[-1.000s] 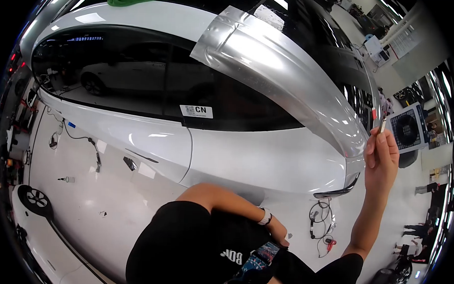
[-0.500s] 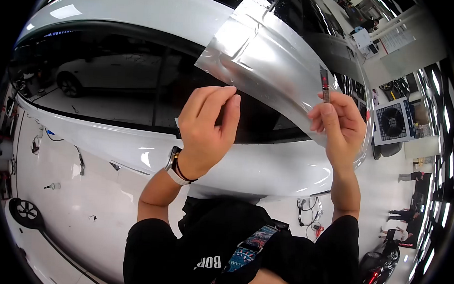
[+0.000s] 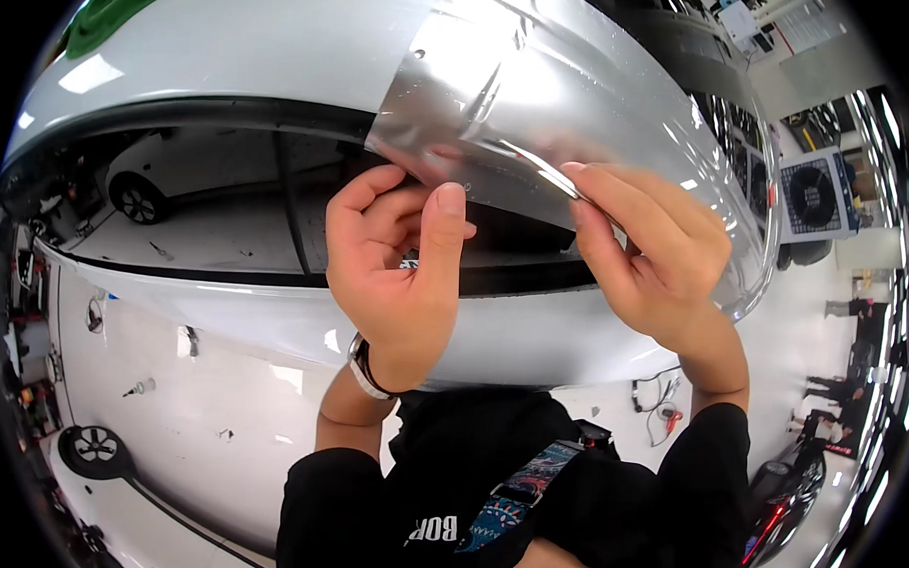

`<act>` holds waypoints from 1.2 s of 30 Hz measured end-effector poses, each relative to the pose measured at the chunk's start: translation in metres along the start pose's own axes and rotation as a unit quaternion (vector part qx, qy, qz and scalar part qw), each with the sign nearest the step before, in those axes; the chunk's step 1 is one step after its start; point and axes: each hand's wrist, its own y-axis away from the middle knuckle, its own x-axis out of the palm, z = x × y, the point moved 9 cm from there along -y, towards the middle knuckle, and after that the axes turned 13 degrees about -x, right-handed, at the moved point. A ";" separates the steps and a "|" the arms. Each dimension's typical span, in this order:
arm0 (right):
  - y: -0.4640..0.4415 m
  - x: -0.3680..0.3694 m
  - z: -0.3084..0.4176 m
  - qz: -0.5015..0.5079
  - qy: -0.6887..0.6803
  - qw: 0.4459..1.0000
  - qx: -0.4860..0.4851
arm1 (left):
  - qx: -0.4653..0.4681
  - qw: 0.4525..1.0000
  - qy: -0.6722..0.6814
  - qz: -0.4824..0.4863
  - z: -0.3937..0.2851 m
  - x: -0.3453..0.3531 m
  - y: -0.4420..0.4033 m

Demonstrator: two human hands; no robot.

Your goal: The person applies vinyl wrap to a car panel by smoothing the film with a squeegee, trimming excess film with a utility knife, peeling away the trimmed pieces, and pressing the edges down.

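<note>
A sheet of shiny silver film (image 3: 552,77) lies over the car's roof edge and side window. My right hand (image 3: 651,246) is closed in a pinch on a slim knife (image 3: 580,196), seen nearly edge-on as a bright sliver against the film. To its left, my left hand (image 3: 400,257) is in front of the dark window (image 3: 217,196), palm toward me. Its fingers are loosely curled, the thumb stands apart, and nothing shows in its grasp. Thumb and forefinger overlap the film's lower edge; contact is unclear.
A green cloth (image 3: 119,7) rests on the white car's roof (image 3: 273,42). A fan (image 3: 816,194) stands at the right. Cables (image 3: 661,396) lie on the floor below the car. Another white car (image 3: 136,513) is at lower left, and people (image 3: 831,387) are far off at the right.
My left hand has risen from near my waist to the film's lower edge. The right hand has moved left from the film's far end, and the knife has tilted from upright to slanting.
</note>
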 end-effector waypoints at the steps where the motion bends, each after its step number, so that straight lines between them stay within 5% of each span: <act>1: -0.002 0.001 0.002 -0.004 0.010 0.999 -0.035 | -0.006 1.000 0.019 0.006 0.003 0.001 0.000; 36: 0.007 0.002 0.017 -0.008 0.105 0.987 -0.119 | -0.014 0.999 0.025 0.013 0.006 0.009 -0.003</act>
